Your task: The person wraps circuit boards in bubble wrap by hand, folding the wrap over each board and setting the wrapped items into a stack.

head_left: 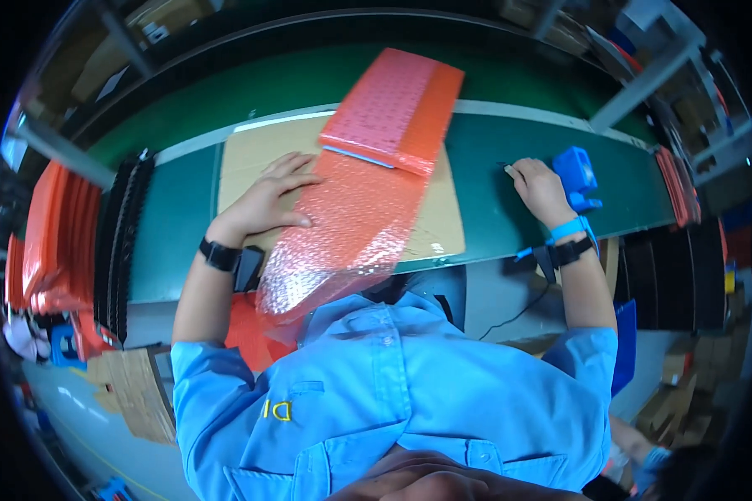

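A red bubble-wrap bag (355,200) lies slantwise across a sheet of cardboard (251,154) on the green worktop. Its far part is folded back over a flat, pink-and-orange wrapped bundle (397,104), with a thin light-blue edge showing at the fold. The bag's clear, crumpled near end hangs over the table's front edge. My left hand (276,200) rests flat, fingers spread, at the bag's left side, touching it and the cardboard. To the right, my right hand (541,190) is closed, with a small dark tip at its fingers; what it holds is unclear. Beside it stands a blue tape dispenser (575,171).
Stacked red bubble-wrap bags (63,238) and black dividers (125,242) stand at the left. More red bags (677,188) lie at the right end, above black panels (673,275). A green conveyor belt (251,92) runs behind. Another person's arm (635,442) shows lower right.
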Action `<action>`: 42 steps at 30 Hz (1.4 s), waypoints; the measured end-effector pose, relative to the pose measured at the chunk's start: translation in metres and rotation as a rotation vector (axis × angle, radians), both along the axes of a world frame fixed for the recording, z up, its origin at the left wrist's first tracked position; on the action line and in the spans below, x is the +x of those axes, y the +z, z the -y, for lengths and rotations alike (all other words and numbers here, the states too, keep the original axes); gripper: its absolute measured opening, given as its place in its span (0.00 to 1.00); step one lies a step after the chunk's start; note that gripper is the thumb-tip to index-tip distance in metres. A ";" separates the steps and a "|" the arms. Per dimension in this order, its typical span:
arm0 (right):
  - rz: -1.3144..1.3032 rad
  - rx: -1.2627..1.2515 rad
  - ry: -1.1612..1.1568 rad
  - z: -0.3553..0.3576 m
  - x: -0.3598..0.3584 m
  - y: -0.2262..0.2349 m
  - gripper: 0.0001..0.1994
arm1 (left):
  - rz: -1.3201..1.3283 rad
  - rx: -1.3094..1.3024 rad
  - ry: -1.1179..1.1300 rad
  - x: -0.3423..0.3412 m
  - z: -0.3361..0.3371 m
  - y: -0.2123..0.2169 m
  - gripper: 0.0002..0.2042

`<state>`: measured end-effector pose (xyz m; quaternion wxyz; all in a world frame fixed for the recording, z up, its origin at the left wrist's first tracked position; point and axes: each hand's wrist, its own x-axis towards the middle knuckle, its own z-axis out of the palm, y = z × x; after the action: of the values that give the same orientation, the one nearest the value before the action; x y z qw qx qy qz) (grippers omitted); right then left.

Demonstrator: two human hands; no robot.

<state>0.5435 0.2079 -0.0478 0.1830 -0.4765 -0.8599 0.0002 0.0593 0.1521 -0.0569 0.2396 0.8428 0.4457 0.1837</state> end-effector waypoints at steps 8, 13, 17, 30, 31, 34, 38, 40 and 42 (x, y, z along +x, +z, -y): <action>0.112 -0.155 0.426 0.067 -0.233 0.022 0.09 | -0.231 -0.018 -0.070 -0.007 0.009 0.006 0.54; 0.046 -0.061 0.639 0.062 -0.285 -0.002 0.10 | -0.291 -0.061 -0.036 -0.002 0.013 0.010 0.58; 0.290 -0.139 0.572 0.071 -0.244 0.011 0.13 | -0.251 -0.070 -0.023 -0.007 0.012 0.003 0.58; 0.171 -0.059 -0.215 0.081 -0.036 0.031 0.14 | -0.319 0.048 0.369 0.013 0.050 0.031 0.40; 0.212 0.011 -0.254 0.077 -0.032 0.025 0.15 | -0.389 0.079 0.537 0.020 0.059 0.036 0.37; 0.254 0.184 -0.231 0.067 -0.043 0.018 0.22 | -0.400 -0.083 0.621 0.038 0.080 0.031 0.25; 0.057 0.056 0.318 0.056 -0.143 0.026 0.33 | -0.126 0.132 0.694 0.031 0.094 -0.002 0.19; 0.115 0.044 0.393 0.061 -0.190 0.010 0.36 | -0.048 0.045 0.658 0.031 0.091 -0.006 0.17; 0.152 0.034 0.414 0.066 -0.224 -0.003 0.37 | 0.139 -0.155 0.632 0.029 0.091 -0.008 0.13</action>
<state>0.3191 0.1417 -0.0503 0.1218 -0.2851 -0.9506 -0.0125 0.0880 0.0616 -0.0650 0.2638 0.6274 0.6803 0.2718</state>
